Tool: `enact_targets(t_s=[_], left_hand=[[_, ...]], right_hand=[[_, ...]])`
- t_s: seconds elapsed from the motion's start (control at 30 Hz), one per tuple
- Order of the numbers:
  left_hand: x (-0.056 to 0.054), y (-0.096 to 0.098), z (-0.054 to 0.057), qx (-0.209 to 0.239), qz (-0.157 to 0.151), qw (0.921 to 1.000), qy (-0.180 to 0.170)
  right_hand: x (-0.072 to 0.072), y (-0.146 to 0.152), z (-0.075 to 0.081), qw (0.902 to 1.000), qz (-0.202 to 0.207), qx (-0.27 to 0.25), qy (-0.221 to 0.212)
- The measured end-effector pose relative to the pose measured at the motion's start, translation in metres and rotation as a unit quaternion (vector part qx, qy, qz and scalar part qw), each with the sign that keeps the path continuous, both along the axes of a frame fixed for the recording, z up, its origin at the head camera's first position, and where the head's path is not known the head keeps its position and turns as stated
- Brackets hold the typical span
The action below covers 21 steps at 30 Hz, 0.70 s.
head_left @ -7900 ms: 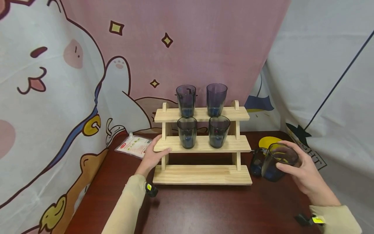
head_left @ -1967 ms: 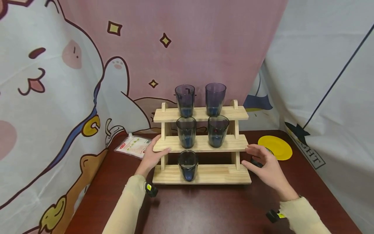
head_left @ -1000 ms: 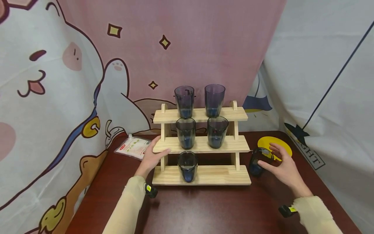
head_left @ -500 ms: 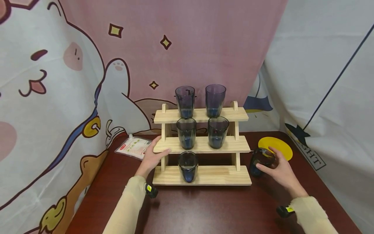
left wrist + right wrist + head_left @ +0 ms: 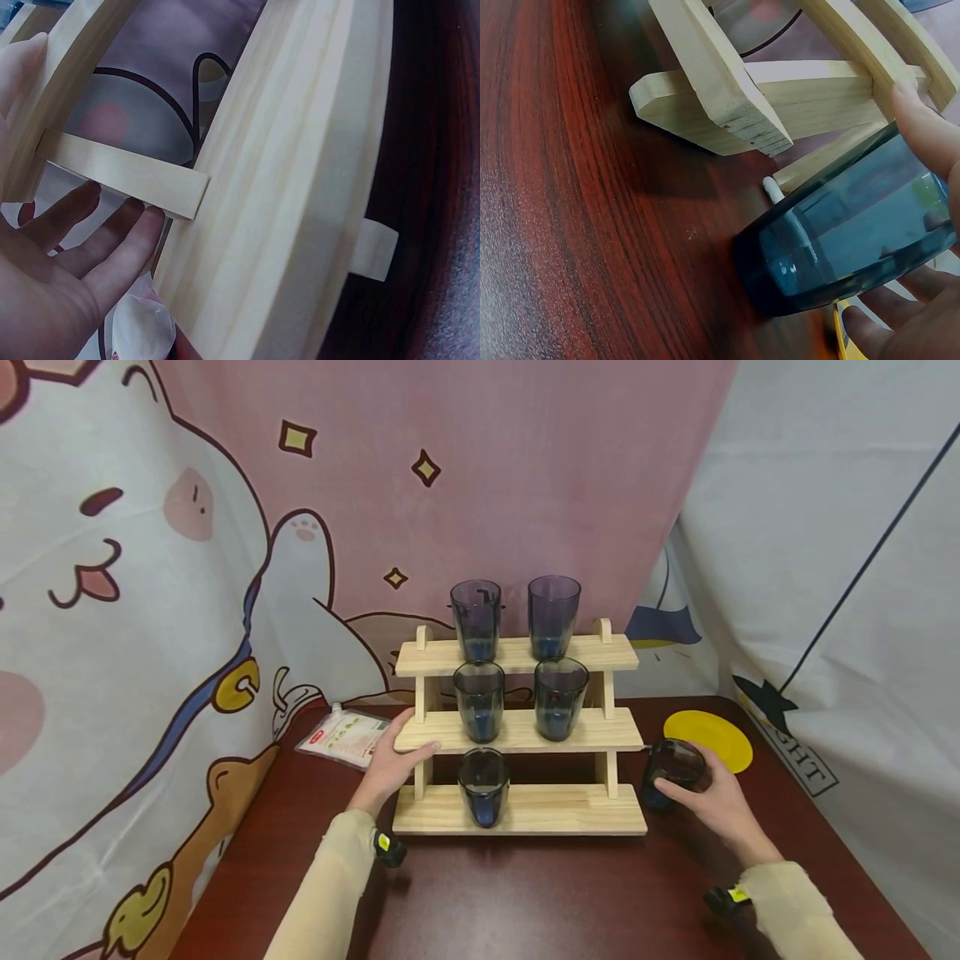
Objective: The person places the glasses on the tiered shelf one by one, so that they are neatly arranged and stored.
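A three-tier wooden display stand [image 5: 570, 810] stands on the table. Its left end at the middle shelf is gripped by my left hand [image 5: 390, 767], thumb over the front; in the left wrist view the fingertips [image 5: 152, 219] lie against the upright. To the right of the stand, my right hand [image 5: 716, 797] holds a dark blue-tinted drinking glass [image 5: 660, 785] near its rim. In the right wrist view the glass [image 5: 847, 232] sits between thumb and fingers, its base close to the tabletop. On the bottom shelf, left of centre, is a similar glass [image 5: 483, 789].
Two glasses stand on the top shelf, among them a purple-tinted glass [image 5: 553, 614]; two more, including a grey glass [image 5: 480, 702], occupy the middle one. A yellow disc [image 5: 716, 739] lies behind my right hand. At left is a clear spouted pouch [image 5: 345, 735]. Printed cloth [image 5: 525, 468] hangs behind.
The glass my right hand held earlier now stands on the bottom shelf. That hand has moved back right and taken hold of the other glass beside the stand. My left hand has stayed put.
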<state>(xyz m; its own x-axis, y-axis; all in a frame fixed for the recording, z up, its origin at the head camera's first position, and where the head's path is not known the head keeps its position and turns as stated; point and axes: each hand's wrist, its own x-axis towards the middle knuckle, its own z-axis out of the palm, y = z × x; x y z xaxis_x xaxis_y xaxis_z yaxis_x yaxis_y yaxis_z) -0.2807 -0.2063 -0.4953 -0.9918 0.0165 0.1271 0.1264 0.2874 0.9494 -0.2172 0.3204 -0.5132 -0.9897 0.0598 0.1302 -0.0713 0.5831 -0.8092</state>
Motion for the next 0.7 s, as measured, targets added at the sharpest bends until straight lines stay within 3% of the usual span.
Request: enact_targets(t_s=[0.7], left_hand=[[0.0023,0.0004,0.0012,-0.002,0.003,1.0000,0.000]], right_hand=[[0.0007,0.0007,-0.0027,0.9993,-0.016,-0.034,0.005]])
